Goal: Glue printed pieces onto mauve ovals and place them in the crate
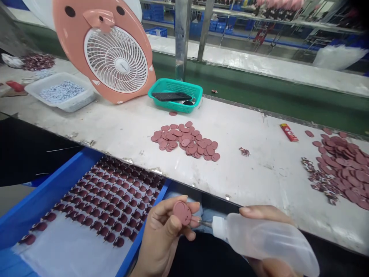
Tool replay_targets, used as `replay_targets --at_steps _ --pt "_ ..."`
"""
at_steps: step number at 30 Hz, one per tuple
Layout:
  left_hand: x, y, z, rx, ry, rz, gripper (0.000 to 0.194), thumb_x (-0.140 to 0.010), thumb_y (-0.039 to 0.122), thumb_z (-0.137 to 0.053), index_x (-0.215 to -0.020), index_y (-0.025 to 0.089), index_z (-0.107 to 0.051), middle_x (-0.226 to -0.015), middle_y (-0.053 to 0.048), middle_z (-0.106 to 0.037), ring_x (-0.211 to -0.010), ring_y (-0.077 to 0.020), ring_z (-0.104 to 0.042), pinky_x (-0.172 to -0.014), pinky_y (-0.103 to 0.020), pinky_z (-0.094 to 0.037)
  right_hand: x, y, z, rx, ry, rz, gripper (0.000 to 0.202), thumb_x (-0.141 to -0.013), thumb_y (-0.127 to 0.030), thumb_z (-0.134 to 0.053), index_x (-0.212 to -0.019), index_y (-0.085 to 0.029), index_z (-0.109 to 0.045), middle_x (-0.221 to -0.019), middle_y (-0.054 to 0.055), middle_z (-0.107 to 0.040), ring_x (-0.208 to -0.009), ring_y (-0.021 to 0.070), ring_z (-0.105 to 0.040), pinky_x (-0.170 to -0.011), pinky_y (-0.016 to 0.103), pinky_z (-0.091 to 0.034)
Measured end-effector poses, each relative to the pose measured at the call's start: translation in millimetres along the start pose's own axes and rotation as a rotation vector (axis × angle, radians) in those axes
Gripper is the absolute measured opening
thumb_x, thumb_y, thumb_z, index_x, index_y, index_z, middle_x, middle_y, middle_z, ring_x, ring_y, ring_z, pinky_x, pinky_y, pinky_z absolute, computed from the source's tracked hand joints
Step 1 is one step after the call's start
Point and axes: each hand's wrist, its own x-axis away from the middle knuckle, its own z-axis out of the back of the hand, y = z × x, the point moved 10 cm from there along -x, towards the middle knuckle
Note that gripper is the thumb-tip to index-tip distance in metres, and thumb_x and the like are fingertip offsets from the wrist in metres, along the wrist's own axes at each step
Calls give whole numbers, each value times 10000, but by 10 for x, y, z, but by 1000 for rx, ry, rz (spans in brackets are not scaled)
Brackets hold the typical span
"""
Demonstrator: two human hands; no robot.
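Observation:
A reddish-brown oval disc [182, 213] with small dark marks is pinched between the thumb and fingers of my left hand [164, 231]. My right hand [269, 217] is wrapped round a translucent white squeeze bottle [268, 238] lying nearly level. Its thin metal nozzle [205, 223] points left, close to the disc's lower right edge; whether the two touch is hard to tell. Beyond my hands, a loose pile of similar discs [187, 141] lies on the white table [259, 181].
At lower left, a blue crate [66, 171] holds rows of dark red pieces on a white sheet. A pink fan [144, 65], a teal basket [174, 105] and a white tray [77, 104] stand behind. More discs [351, 165], small patterned pieces [319, 181] and a red packet [289, 132] lie right.

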Motion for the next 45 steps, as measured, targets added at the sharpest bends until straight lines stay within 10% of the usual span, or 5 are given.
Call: replay_targets --at_steps 15,21,31,45 --pt "-44 -53 -31 -25 -162 0 296 -632 407 -924 -883 278 -836 -842 -71 -834 -652 -164 -757 -517 -155 -559 -146 -353 -273 -26 -161 223 373 -965 -467 -591 -1278 -264 -588 -573 -43 -485 -351 128 -418 -315 265 -332" --pt "-8 -4 28 -24 -20 -27 336 -567 412 -950 -837 249 -835 -790 -69 -828 -615 -168 -747 -495 -156 -547 -120 -331 -283 -2 -72 89 322 -956 -534 -580 -1226 -360 -606 -490 -60 -399 -343 137 -296 -350 290 -217" --pt "-54 -35 19 -49 -144 -11 294 -631 423 -918 -884 296 -840 -847 -69 -834 -639 -156 -751 -517 -150 -557 -108 -275 -176 -34 -50 113 383 -906 -543 -650 -1219 -322 -646 -646 -8 -570 -398 139 -443 -360 287 -336" --pt "-7 -14 24 -12 -1 -20 361 -521 425 -969 -804 247 -835 -752 -66 -821 -562 -146 -702 -473 -165 -531 -155 -326 -223 1 -96 182 337 -936 -461 -636 -1238 -310 -640 -592 -8 -573 -353 138 -457 -314 274 -369"
